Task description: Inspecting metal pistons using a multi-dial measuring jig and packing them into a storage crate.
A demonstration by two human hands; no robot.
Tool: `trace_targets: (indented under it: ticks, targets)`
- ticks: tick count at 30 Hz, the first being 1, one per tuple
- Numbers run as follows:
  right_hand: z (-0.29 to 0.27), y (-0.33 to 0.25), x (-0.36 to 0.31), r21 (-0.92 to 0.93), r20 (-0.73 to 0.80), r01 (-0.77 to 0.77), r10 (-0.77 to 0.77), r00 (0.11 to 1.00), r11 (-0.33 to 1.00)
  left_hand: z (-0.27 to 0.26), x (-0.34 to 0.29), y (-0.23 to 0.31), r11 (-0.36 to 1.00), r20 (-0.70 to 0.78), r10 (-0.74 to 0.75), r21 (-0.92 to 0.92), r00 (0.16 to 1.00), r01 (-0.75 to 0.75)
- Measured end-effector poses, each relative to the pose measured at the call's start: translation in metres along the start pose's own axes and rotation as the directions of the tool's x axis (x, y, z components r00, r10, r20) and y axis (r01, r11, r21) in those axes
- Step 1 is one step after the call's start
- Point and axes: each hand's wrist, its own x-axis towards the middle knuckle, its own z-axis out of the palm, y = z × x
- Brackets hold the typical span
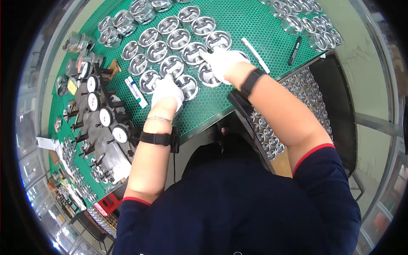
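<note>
Metal pistons stand in rows on a green perforated mat, their hollow undersides facing up. My left hand, in a white glove, is closed at the near edge of the group, against a piston. Another piston sits just left of its fingers. Further right, my white-gloved right hand is closed over the right end of the rows, its thumb pointing left toward a piston. One piston shows beside its palm. Both hands hide part of what they grip.
A blue-and-white marker lies left of the pistons. To the right are a white pen and a black marker. A fixture with several dial gauges stands at left. More pistons sit far right, others in a bin below.
</note>
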Motion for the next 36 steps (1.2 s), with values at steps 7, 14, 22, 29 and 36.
trace_targets:
  ticks: [7,14,22,29,36]
  targets:
    - [0.014,-0.009,0.013,-0.04,-0.056,-0.059,0.057,0.997,0.997,-0.002,-0.017,-0.01,0.991,-0.131,0.079,-0.096,0.988,-0.092]
    - [0.008,0.008,-0.09,0.377,-0.19,-0.127,0.211,0.959,0.917,0.016,-0.034,-0.002,0.981,0.007,0.175,-0.082,0.985,-0.174]
    - [0.089,0.061,-0.338,0.772,-0.237,-0.217,0.588,0.774,0.597,0.055,0.01,-0.078,0.969,-0.038,0.173,-0.17,0.984,-0.177]
    - [0.241,0.199,-0.574,0.629,0.165,-0.752,0.911,0.378,0.198,0.01,0.02,-0.12,0.961,-0.058,0.193,-0.189,0.979,-0.201]
    - [0.412,0.36,-0.715,0.473,0.476,-0.878,0.861,0.18,-0.078,0.07,-0.203,0.115,0.893,-0.115,0.079,-0.433,0.99,-0.122]
